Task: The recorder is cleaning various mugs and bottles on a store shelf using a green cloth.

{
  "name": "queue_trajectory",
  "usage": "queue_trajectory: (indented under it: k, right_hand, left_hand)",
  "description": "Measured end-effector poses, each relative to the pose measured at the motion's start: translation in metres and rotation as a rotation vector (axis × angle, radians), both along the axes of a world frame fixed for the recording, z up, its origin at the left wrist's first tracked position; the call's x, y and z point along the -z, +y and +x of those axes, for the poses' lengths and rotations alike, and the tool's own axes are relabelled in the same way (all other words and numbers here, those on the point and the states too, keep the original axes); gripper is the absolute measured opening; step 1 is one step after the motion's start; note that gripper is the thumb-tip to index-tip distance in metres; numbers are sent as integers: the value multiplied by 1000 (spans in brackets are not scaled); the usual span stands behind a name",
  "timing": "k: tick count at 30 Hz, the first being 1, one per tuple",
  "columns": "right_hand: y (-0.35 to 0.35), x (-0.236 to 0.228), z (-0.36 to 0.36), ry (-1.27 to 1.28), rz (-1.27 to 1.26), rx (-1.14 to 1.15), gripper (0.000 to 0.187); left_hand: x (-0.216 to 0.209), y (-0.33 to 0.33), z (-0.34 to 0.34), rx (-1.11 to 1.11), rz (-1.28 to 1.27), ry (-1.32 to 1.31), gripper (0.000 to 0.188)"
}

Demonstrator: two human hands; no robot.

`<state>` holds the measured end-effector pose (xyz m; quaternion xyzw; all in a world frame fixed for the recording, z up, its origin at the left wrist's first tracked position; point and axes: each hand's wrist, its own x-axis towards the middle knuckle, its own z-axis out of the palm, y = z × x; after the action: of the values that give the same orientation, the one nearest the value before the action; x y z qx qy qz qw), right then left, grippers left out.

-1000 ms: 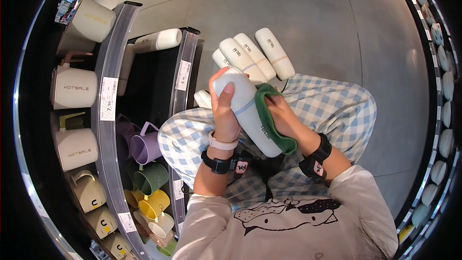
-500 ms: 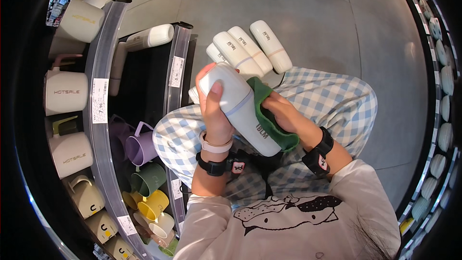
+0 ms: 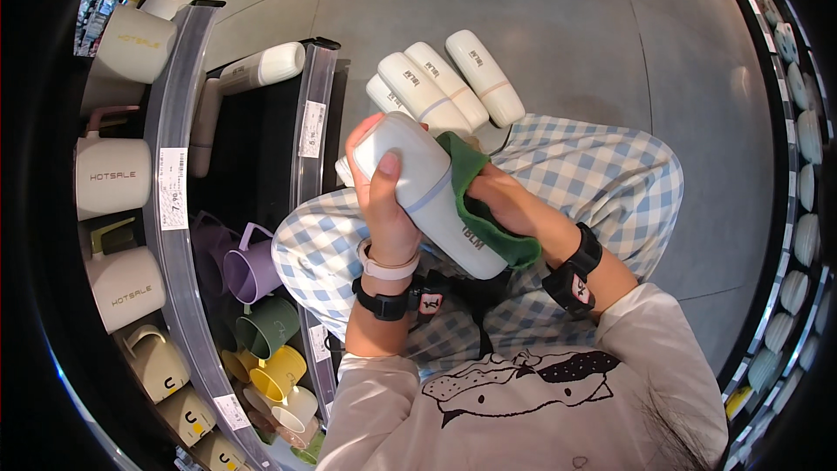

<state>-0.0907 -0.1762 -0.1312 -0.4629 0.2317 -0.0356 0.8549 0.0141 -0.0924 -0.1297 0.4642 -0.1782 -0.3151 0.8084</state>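
A white bottle with a pale blue band (image 3: 433, 196) is tilted over my lap, its capped end up and to the left. Wrapped round that end is my left hand (image 3: 384, 183), thumb on top. My right hand (image 3: 504, 198) presses a green cloth (image 3: 466, 170) along the bottle's right side; its fingertips are hidden behind the cloth and bottle. Just beyond, several similar white bottles (image 3: 425, 92) lie in a cluster on the floor, partly covered by the held bottle. One with a pinkish band (image 3: 486, 78) lies slightly apart on the right.
At left, a shelf with a clear front edge (image 3: 174, 183) carries cream mugs (image 3: 113, 176). A lower shelf holds a purple cup (image 3: 253, 272), a green cup (image 3: 268, 327), a yellow cup (image 3: 279, 372) and a white bottle (image 3: 261, 70) lying down. Stacked dishes (image 3: 806, 240) line the right-hand shelf.
The view has shifted slightly. My right hand and the green cloth have slid a little along the bottle's side; my left hand keeps its hold.
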Motion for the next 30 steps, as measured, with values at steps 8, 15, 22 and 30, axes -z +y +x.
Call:
queue_trajectory:
  k: [8,15,22,30]
  right_hand:
    - [3,9,-4,-6,-71,44,24]
    - [2,1,1,-110,-186,-17,24]
    - [1,-1,0,84,-82,-2,25]
    - [-4,28,-4,-66,-345,-1,27]
  left_hand:
    - [0,1,3,44,12,-9,50]
    - [4,1,3,39,27,93,47]
    - [6,1,6,83,7,122,46]
    - [-1,2,12,209,48,239,43]
